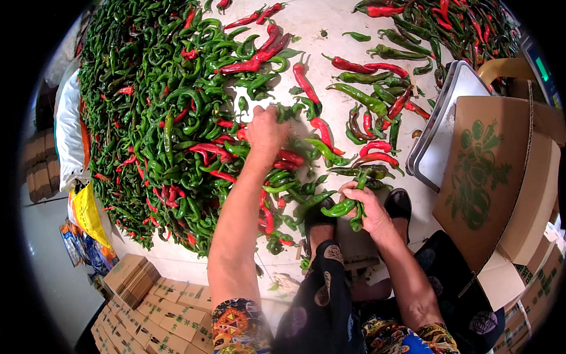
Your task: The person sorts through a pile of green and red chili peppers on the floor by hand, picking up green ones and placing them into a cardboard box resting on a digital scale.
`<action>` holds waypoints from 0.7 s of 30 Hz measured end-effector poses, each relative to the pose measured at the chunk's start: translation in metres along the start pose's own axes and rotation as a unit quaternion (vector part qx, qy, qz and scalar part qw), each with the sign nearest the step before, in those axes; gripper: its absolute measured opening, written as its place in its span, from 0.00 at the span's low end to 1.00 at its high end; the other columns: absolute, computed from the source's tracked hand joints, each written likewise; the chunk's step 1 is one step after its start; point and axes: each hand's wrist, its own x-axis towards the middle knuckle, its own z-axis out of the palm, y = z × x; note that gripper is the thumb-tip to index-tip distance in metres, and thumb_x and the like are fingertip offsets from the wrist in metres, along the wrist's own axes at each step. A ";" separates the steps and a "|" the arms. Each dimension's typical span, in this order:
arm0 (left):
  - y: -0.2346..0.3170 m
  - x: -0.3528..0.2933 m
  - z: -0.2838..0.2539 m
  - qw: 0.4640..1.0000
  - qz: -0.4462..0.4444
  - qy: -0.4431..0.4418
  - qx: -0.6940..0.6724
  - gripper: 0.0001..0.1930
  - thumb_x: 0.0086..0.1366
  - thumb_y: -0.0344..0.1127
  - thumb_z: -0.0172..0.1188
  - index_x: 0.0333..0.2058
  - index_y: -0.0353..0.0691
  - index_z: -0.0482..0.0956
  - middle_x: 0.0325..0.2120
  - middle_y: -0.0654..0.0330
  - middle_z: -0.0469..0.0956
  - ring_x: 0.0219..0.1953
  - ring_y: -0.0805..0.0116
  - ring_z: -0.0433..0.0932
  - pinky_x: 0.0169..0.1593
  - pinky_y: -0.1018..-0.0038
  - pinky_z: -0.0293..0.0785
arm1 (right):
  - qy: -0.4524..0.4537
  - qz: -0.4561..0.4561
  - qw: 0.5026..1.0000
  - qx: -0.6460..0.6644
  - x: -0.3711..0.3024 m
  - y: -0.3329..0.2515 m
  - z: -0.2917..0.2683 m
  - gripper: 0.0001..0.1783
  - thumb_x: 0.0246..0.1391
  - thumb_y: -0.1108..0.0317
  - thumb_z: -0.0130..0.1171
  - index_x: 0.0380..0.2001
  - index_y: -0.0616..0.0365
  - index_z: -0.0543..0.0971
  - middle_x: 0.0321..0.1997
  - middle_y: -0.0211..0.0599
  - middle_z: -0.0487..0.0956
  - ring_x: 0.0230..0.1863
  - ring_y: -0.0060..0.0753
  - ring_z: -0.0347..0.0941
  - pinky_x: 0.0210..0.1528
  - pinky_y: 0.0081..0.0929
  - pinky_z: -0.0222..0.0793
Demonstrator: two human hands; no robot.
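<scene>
- Peppers [141,106], mostly green with some red, lie in a big heap on the left side of the pale floor [333,15] in the head view. Another heap [471,23] sits at the floor's far right corner, with loose peppers between.
- Left hand [268,133] is at the right edge of the big heap, its fingers bent. I cannot tell if they grip a pepper.
- Right hand [370,207] is near the shoes [398,203], its fingers curled around green peppers [341,207].
- Those held peppers could slip out, I think, because their skin looks smooth and they stick out past the fingers.
- A step could squash a pepper, because some lie close to the shoes.
- Peppers could roll off the big heap and mix with the loose ones if its edge gets pulled hard.
- Pepper skins look shiny. They are long with pointy ends; many green ones curl like hooks, and one red pepper [305,81] is nearly straight.
- By the floor's right edge are a flat tray [437,133] with round corners and a stiff brown cardboard box [519,135].
- Flat cardboard [171,312] is stacked by the near left corner.
</scene>
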 end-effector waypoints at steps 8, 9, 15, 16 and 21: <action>-0.013 -0.024 -0.033 0.907 -0.010 -0.155 -0.392 0.19 0.49 0.28 0.60 0.43 0.38 0.76 0.30 0.60 0.79 0.32 0.75 0.76 0.35 0.78 0.71 | 0.075 -0.034 0.995 -0.063 0.000 -0.003 -0.003 0.12 0.51 0.66 0.59 0.38 0.58 0.78 0.27 0.25 0.74 0.24 0.14 0.66 0.22 0.12 0.55; -0.009 -0.034 -0.033 0.888 -0.006 -0.216 -0.406 0.25 0.48 0.31 0.62 0.49 0.41 0.73 0.31 0.57 0.79 0.32 0.69 0.78 0.36 0.74 0.74 | 0.087 -0.036 0.992 -0.079 -0.001 -0.005 0.005 0.12 0.51 0.66 0.59 0.39 0.57 0.78 0.27 0.25 0.74 0.23 0.13 0.65 0.21 0.12 0.54; 0.022 -0.066 -0.008 0.977 0.117 -0.169 0.057 0.30 0.48 0.37 0.66 0.53 0.53 0.70 0.33 0.50 0.78 0.37 0.48 0.78 0.40 0.56 0.76 | 0.205 -0.229 0.871 -0.382 0.030 -0.021 0.033 0.20 0.47 0.60 0.63 0.44 0.55 0.77 0.29 0.31 0.77 0.27 0.28 0.72 0.30 0.27 0.66; 0.026 -0.065 -0.004 0.977 0.116 -0.163 0.067 0.30 0.48 0.37 0.66 0.53 0.53 0.70 0.33 0.50 0.77 0.37 0.48 0.78 0.40 0.56 0.76 | 0.227 -0.233 0.835 -0.443 0.037 -0.027 0.031 0.22 0.46 0.59 0.63 0.44 0.56 0.75 0.30 0.38 0.78 0.30 0.38 0.74 0.34 0.33 0.68; 0.025 -0.064 -0.001 0.983 0.075 -0.163 0.048 0.26 0.47 0.35 0.65 0.48 0.50 0.74 0.33 0.49 0.77 0.38 0.49 0.78 0.40 0.57 0.76 | 0.278 -0.218 0.727 -0.588 0.056 -0.049 0.062 0.24 0.43 0.58 0.61 0.44 0.56 0.71 0.32 0.53 0.79 0.38 0.59 0.75 0.42 0.48 0.67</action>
